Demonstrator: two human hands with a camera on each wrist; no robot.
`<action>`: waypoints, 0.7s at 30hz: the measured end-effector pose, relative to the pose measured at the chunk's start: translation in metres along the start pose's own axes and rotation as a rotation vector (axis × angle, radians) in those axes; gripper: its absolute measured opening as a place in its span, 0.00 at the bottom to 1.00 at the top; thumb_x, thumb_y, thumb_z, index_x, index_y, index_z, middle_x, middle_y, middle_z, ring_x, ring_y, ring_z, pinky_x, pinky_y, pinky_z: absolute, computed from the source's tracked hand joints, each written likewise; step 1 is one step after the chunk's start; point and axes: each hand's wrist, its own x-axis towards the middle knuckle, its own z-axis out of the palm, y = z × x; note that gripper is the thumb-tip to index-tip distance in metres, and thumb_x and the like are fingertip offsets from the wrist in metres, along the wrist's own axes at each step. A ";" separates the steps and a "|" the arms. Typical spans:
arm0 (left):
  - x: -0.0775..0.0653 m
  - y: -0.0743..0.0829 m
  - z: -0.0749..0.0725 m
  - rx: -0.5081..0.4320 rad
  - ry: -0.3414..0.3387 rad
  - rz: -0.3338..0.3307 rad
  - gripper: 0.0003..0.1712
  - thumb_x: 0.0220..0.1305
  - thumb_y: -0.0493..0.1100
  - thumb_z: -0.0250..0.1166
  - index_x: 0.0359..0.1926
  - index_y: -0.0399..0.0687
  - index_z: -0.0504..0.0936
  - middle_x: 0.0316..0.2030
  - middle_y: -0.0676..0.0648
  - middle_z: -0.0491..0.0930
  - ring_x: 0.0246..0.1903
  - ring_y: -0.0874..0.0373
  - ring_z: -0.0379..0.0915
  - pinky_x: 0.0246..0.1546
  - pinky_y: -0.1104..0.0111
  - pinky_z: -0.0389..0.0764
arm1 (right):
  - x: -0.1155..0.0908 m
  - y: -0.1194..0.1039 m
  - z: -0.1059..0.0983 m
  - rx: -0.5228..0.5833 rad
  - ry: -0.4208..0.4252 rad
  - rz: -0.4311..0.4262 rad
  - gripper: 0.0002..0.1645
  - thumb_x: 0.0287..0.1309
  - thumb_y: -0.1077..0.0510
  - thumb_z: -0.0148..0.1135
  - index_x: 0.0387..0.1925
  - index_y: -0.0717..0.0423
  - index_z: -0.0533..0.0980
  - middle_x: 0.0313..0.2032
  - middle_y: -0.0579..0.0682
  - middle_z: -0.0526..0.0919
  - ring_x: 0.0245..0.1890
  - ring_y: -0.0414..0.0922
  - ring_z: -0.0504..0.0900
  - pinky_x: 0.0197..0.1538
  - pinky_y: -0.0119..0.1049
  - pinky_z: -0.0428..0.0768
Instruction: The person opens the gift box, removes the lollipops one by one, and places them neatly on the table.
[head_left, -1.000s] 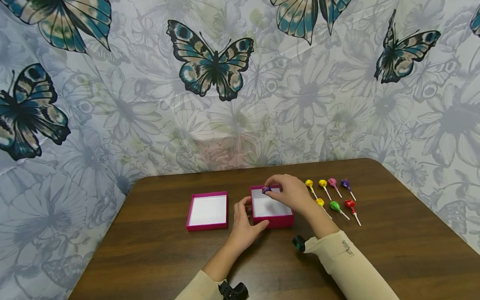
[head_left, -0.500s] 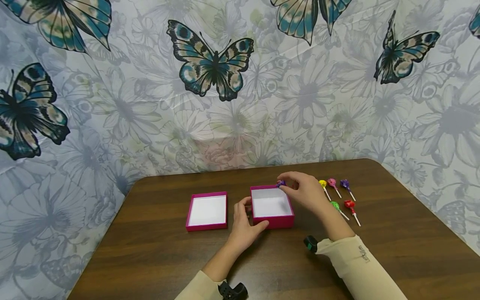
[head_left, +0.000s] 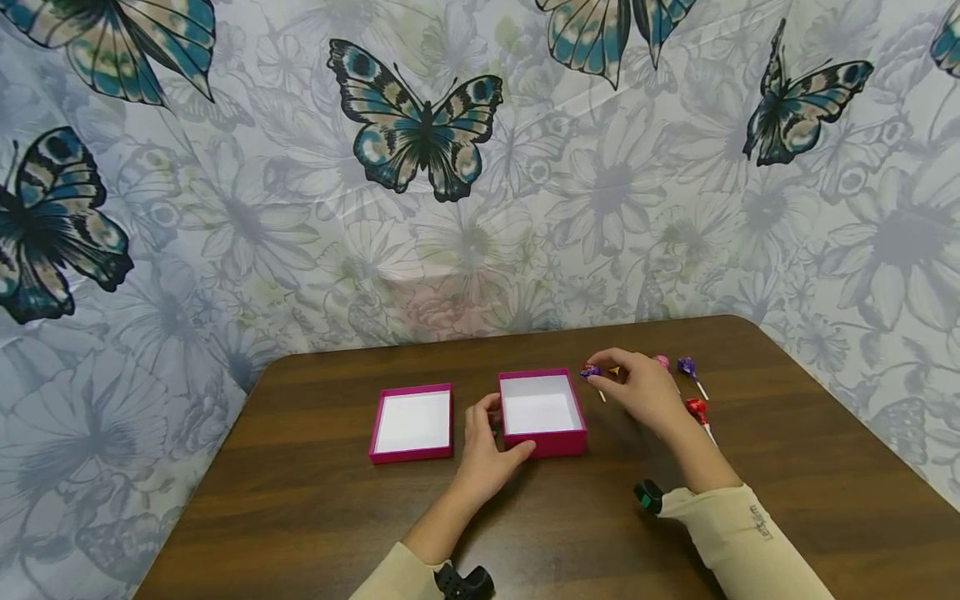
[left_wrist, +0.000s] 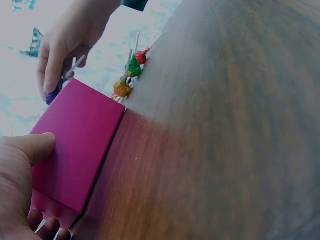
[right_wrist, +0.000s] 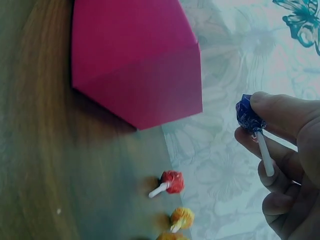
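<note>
My left hand [head_left: 486, 454] grips the near left corner of an open pink box [head_left: 545, 444], thumb on its front wall and fingers along its left side. The white inside of the box shows bare in the head view. Just right of the box, my right hand [head_left: 641, 390] pinches a purple-blue wrapped lollipop [right_wrist: 250, 115] by its head, between thumb and index finger. Its white stick points back toward the palm. Below that hand in the right wrist view lie a red lollipop [right_wrist: 172, 182] and a yellow lollipop [right_wrist: 182, 218] on the table.
A shallow pink lid [head_left: 412, 421] with a white inside lies left of the box. Further right on the wooden table [head_left: 300, 500] are a purple lollipop [head_left: 687, 367] and a red lollipop [head_left: 697, 407]. The right hand partly hides others, including a green lollipop [left_wrist: 134, 66].
My right hand has moved right, from above the box to beside it, carrying the purple-blue lollipop. It now covers some of the lollipops on the table. My left hand stays on the box.
</note>
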 end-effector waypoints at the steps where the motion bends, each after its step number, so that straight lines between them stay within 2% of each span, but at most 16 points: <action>1: 0.000 0.000 0.000 0.002 0.002 -0.001 0.49 0.54 0.46 0.77 0.70 0.53 0.57 0.63 0.46 0.62 0.60 0.54 0.63 0.60 0.58 0.72 | -0.001 0.002 0.000 -0.009 0.004 0.002 0.14 0.60 0.47 0.70 0.47 0.42 0.82 0.29 0.44 0.82 0.28 0.42 0.73 0.29 0.34 0.70; 4: 0.000 -0.001 0.000 0.004 0.008 0.003 0.48 0.54 0.47 0.77 0.70 0.53 0.57 0.62 0.45 0.62 0.59 0.54 0.63 0.60 0.58 0.72 | -0.002 0.006 -0.001 -0.019 0.008 -0.005 0.15 0.60 0.48 0.70 0.48 0.46 0.83 0.25 0.45 0.79 0.26 0.42 0.71 0.28 0.34 0.68; 10: -0.001 -0.001 -0.001 -0.005 0.013 0.021 0.48 0.54 0.47 0.76 0.70 0.51 0.58 0.62 0.44 0.62 0.59 0.52 0.64 0.59 0.56 0.72 | -0.002 0.012 -0.002 -0.035 -0.003 0.010 0.12 0.59 0.49 0.71 0.44 0.44 0.83 0.22 0.45 0.76 0.23 0.42 0.70 0.27 0.34 0.66; 17: 0.000 0.000 -0.001 -0.001 0.005 0.024 0.48 0.54 0.47 0.76 0.70 0.51 0.57 0.62 0.44 0.62 0.59 0.52 0.64 0.60 0.56 0.72 | -0.004 0.020 0.000 -0.093 -0.027 0.033 0.12 0.57 0.46 0.71 0.40 0.45 0.84 0.31 0.44 0.85 0.25 0.41 0.69 0.27 0.35 0.65; 21: 0.000 0.000 -0.001 0.000 -0.001 0.023 0.49 0.54 0.47 0.76 0.70 0.50 0.57 0.62 0.43 0.61 0.60 0.52 0.63 0.60 0.55 0.71 | -0.005 0.023 0.000 -0.099 -0.049 0.050 0.13 0.57 0.46 0.71 0.40 0.46 0.84 0.33 0.46 0.86 0.25 0.42 0.70 0.27 0.35 0.65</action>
